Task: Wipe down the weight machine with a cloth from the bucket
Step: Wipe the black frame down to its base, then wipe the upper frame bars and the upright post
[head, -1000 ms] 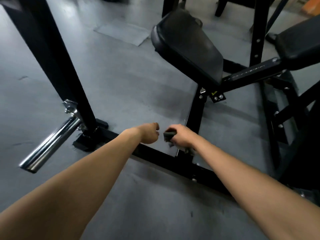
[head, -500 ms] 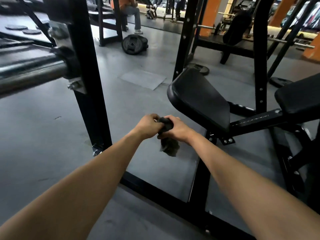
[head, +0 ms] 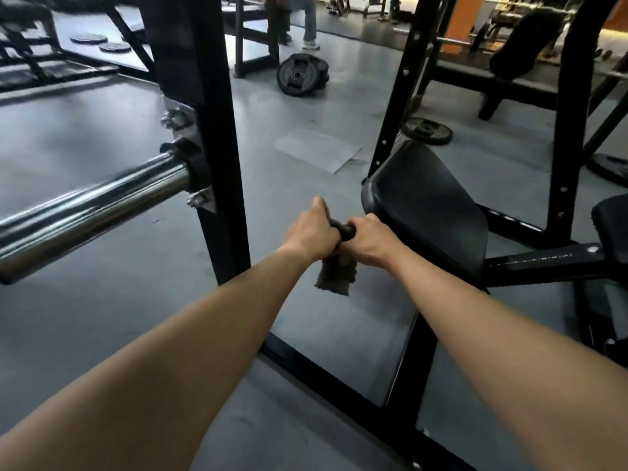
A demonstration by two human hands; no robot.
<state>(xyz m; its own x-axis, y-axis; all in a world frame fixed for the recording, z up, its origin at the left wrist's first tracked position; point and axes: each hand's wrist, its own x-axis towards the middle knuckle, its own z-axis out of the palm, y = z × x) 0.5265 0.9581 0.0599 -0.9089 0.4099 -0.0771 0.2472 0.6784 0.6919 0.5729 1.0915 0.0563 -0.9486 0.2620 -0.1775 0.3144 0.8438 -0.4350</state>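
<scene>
Dark grey cloth [head: 336,277] is gripped by left hand [head: 311,234] and right hand [head: 370,244], fingers curled round its bunched top. A black pad [head: 424,205] is seen just right.

The cloth [head: 336,275] hangs between the left hand [head: 312,234] and right hand [head: 368,244]. The upright post [head: 221,130] stands left of them, the pad [head: 428,205] right, and a weight plate [head: 300,74] behind.

The smooth grey floor [head: 102,130] carried a black round weight plate [head: 302,74]; an orange square pillar [head: 458,18] stood far behind
</scene>
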